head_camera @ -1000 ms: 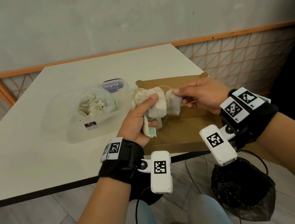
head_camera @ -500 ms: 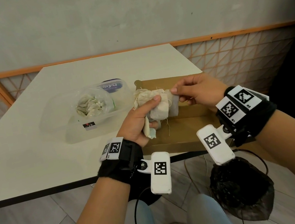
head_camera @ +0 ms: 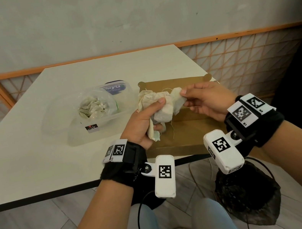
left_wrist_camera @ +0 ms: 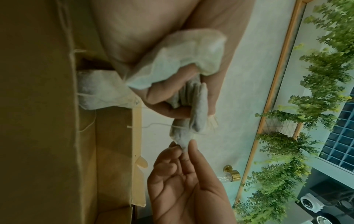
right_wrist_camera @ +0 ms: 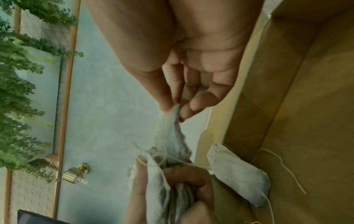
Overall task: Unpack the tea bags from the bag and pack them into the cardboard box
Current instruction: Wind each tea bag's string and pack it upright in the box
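Over the open cardboard box (head_camera: 181, 129) on the table (head_camera: 32, 155), the head view shows my left hand (head_camera: 141, 124) clenched round a clump of tea bags (head_camera: 157, 107) while my right hand (head_camera: 204, 101) pinches one tea bag (head_camera: 178, 97) at its edge, the plastic bag (head_camera: 94, 108) of remaining ones lying to the left. From the left wrist, the bags look limp, papery and surely feather-light, with strings (left_wrist_camera: 159, 125) crossing, so I judge a gentle corner pinch safest. From the right wrist, thumb and fingertips (right_wrist_camera: 165, 106) nip that corner, and another tea bag (right_wrist_camera: 239, 174) already lies in the box.
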Tool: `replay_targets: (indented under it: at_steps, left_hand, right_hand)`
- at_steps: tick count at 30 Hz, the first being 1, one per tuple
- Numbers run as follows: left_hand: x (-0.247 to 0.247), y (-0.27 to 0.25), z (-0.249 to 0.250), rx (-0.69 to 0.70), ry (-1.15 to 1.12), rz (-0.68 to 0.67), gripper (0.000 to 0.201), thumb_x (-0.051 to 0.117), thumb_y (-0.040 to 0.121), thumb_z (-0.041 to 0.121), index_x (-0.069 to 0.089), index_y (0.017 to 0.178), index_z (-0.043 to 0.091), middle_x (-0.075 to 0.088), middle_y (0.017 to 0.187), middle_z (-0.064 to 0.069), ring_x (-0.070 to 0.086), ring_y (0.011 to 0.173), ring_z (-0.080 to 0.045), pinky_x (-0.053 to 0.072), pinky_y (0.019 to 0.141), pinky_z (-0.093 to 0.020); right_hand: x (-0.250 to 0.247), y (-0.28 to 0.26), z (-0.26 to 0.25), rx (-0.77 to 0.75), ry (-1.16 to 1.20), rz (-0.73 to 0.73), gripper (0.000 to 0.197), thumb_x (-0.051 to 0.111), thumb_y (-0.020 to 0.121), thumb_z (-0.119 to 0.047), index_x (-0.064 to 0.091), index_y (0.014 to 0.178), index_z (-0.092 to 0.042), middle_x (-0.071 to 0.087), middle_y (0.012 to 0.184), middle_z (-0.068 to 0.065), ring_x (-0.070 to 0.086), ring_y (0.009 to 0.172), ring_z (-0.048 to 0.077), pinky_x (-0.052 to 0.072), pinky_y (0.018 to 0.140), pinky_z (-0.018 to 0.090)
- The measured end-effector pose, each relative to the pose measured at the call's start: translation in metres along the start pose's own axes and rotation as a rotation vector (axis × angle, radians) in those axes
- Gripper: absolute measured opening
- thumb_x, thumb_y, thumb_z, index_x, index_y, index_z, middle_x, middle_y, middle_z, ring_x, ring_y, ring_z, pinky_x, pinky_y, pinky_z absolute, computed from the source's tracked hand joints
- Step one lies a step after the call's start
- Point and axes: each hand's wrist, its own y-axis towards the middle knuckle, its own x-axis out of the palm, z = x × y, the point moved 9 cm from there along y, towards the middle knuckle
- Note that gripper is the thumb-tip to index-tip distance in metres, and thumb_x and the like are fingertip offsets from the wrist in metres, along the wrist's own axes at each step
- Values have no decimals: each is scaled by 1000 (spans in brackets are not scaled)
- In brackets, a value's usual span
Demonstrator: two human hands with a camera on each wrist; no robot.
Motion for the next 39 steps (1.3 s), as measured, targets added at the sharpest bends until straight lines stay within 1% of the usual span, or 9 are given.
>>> replay_targets:
  at_steps: [6, 10, 14, 18, 24, 29, 32, 35, 39]
  left_hand:
    - [0, 1, 0, 20, 77, -19, 30, 69, 74, 19, 59, 100, 8, 64, 75, -2, 55, 54, -5, 31, 35, -13]
    - [-3, 3, 0, 49, 194, 40, 53, 75, 72, 21, 59, 118, -1, 65, 87, -11, 53, 55, -9, 32, 36, -15]
    - [-7, 5, -1, 52, 212, 101, 45, 78, 71, 23, 61, 109, 7, 63, 84, -10, 49, 53, -10, 33, 36, -16]
    - [-8, 5, -1, 20, 143, 95, 43, 71, 80, 24, 58, 116, 3, 60, 91, -12, 48, 62, -13, 32, 33, -15]
    - [-16, 3, 0, -77, -163, 96, 13, 47, 93, 18, 49, 82, 12, 56, 70, -7, 53, 60, -11, 29, 30, -13]
    - [-14, 5, 0, -20, -23, 94, 11, 55, 93, 17, 56, 83, 13, 64, 69, -6, 52, 69, -12, 30, 30, -11]
    - [-13, 6, 1, 21, 67, 95, 6, 62, 89, 15, 59, 84, 12, 65, 66, -3, 48, 65, -12, 31, 31, -13]
    - [-11, 6, 0, 50, 145, 99, 9, 65, 87, 17, 59, 87, 10, 61, 58, 0, 48, 47, -8, 35, 36, -15]
    - [-11, 8, -4, 47, 205, 137, 25, 68, 84, 25, 64, 101, 8, 67, 83, -10, 63, 70, -20, 48, 56, -25]
  right_hand:
    - [-12, 4, -17, -142, -558, 96, 9, 64, 86, -19, 64, 77, -17, 65, 78, 1, 59, 73, 10, 45, 66, 19]
    - [13, -4, -21, -148, -403, -33, 10, 62, 87, -13, 65, 79, -16, 64, 74, 3, 58, 65, 13, 47, 54, 16]
    - [28, -11, -23, -177, -401, -119, 19, 65, 84, -31, 72, 84, -13, 68, 86, 14, 58, 72, 17, 50, 65, 24]
    - [23, -9, -19, -190, -369, -60, 16, 69, 81, -14, 68, 94, -5, 65, 79, 3, 54, 61, 11, 49, 57, 14]
    - [-2, 0, -10, -164, -402, 85, 5, 66, 84, -10, 62, 82, -12, 62, 75, 3, 57, 59, 5, 48, 50, 11]
    - [-8, -9, -12, -217, -356, 86, 9, 71, 79, -11, 64, 78, -17, 62, 70, -3, 55, 53, -3, 45, 55, 12]
    - [2, -17, -13, -223, -182, -56, 10, 73, 73, -17, 70, 82, -17, 65, 77, 1, 55, 63, 5, 44, 61, 18]
    - [14, -24, -10, -210, 7, -223, 27, 81, 57, -35, 74, 75, -17, 67, 76, 3, 54, 70, 16, 47, 62, 21]
    - [22, -26, 6, -191, -8, -247, 6, 71, 63, -25, 75, 68, -23, 69, 70, -6, 58, 64, 5, 47, 59, 16]
